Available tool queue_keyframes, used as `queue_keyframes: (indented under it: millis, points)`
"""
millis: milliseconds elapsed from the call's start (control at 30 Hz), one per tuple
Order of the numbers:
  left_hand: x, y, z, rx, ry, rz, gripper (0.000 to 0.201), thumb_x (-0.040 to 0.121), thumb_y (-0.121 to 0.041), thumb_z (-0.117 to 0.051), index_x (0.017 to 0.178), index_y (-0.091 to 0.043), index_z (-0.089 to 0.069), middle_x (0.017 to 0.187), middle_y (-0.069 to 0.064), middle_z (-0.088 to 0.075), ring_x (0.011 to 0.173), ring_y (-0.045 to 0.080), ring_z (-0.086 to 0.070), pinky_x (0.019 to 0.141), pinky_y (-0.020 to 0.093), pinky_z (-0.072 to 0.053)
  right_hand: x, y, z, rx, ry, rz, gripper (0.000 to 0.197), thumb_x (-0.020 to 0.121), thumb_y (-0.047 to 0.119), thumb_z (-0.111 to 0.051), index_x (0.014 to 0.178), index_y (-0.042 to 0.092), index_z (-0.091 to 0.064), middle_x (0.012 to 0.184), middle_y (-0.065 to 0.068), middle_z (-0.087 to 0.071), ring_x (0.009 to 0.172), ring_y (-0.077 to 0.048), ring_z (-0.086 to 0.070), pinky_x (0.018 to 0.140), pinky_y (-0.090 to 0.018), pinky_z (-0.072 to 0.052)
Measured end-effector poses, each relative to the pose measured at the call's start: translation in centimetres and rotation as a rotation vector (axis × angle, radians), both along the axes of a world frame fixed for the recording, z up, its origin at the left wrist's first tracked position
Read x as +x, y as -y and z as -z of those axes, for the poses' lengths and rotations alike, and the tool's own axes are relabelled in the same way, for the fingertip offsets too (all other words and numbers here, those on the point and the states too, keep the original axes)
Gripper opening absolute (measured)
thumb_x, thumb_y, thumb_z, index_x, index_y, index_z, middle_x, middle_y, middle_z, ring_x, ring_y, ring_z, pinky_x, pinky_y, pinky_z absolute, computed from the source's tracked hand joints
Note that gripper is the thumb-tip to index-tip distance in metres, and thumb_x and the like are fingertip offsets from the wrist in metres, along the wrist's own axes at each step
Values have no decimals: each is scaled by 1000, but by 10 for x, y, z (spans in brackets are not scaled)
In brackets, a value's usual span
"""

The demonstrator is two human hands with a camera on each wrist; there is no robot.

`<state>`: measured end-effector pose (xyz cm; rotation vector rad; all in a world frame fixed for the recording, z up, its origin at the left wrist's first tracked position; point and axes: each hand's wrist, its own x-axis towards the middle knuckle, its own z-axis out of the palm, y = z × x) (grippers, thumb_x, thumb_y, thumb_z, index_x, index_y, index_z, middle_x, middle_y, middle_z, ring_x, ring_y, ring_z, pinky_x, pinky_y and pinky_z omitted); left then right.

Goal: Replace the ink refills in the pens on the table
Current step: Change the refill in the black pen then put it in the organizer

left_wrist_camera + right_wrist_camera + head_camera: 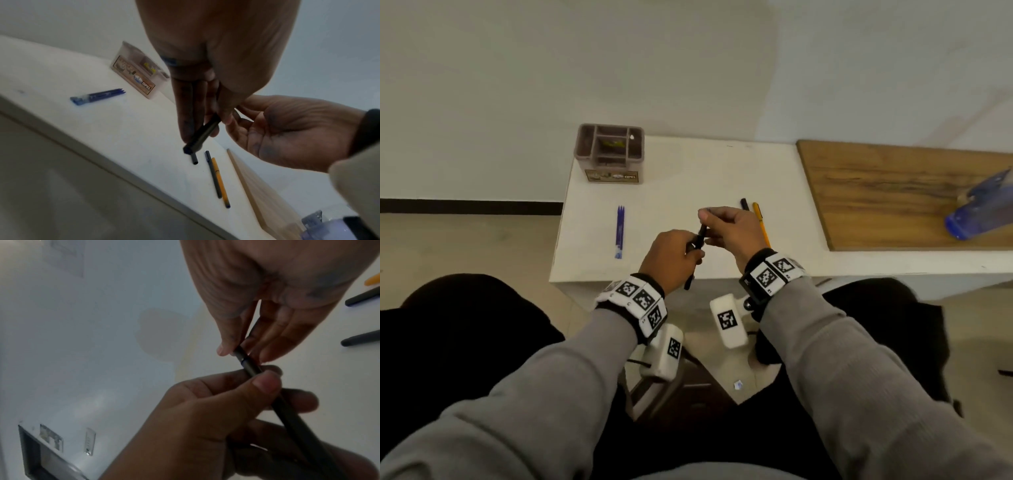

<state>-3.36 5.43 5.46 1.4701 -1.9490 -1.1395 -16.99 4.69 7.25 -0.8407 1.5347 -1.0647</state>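
Both hands hold one black pen (700, 238) above the white table (681, 192). My left hand (693, 251) grips its barrel (254, 369), and the lower end pokes out below the fist. My right hand (705, 224) pinches the narrower top section (238, 352) between thumb and fingers, right at the joint. A pack of blue refills (620, 231) lies to the left (96, 97). A second black pen (744, 204) and an orange pen (761, 224) lie side by side to the right. A short black tube (193, 159) rests on the table under the hands.
A brown compartment organiser (609, 150) stands at the table's back left. A wooden board (893, 192) joins the table on the right, with a blue plastic bottle (979, 209) lying on it. The table's front edge is just under my wrists.
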Motion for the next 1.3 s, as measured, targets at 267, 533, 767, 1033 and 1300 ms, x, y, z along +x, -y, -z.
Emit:
queue_keyframes:
  millis: [267, 533, 767, 1033, 1300]
  points:
    - [-6, 15, -3, 46, -39, 25, 15, 89, -8, -56, 99, -3, -66, 82, 10, -72, 65, 24, -69, 69, 45, -59, 1, 11, -2, -30, 2, 38, 25, 86, 6, -69, 111, 2, -67, 84, -12, -70, 82, -25, -68, 82, -36, -58]
    - [-14, 21, 10, 58, 18, -6, 19, 90, -10, -57, 106, -5, -65, 81, 4, -71, 71, 20, -66, 72, 38, -57, -14, 25, 20, 33, 32, -7, 27, 82, 13, -75, 107, 9, -66, 88, -8, -71, 84, -21, -69, 87, -36, -56]
    - [-8, 18, 19, 40, 0, -70, 21, 89, -9, -60, 108, -10, -67, 82, 6, -73, 66, 18, -67, 73, 40, -57, -4, 33, 32, 50, 6, -117, 17, 83, 14, -73, 100, 8, -72, 93, -12, -72, 87, -24, -69, 91, -40, -56]
    - [-5, 28, 31, 113, -16, -48, 30, 90, -9, -58, 120, -11, -60, 82, 6, -72, 59, 23, -70, 67, 42, -60, -10, 44, 39, 85, -34, -183, 20, 86, 17, -71, 105, 11, -70, 91, 1, -73, 84, -13, -69, 81, -28, -50]
    - [-4, 28, 39, 140, -28, -37, 38, 90, -8, -58, 127, -15, -53, 78, -1, -67, 67, 23, -69, 69, 35, -59, -19, 49, 44, 113, 99, -200, 24, 96, 10, -53, 118, 17, -60, 106, -2, -74, 96, -15, -66, 99, -40, -43]
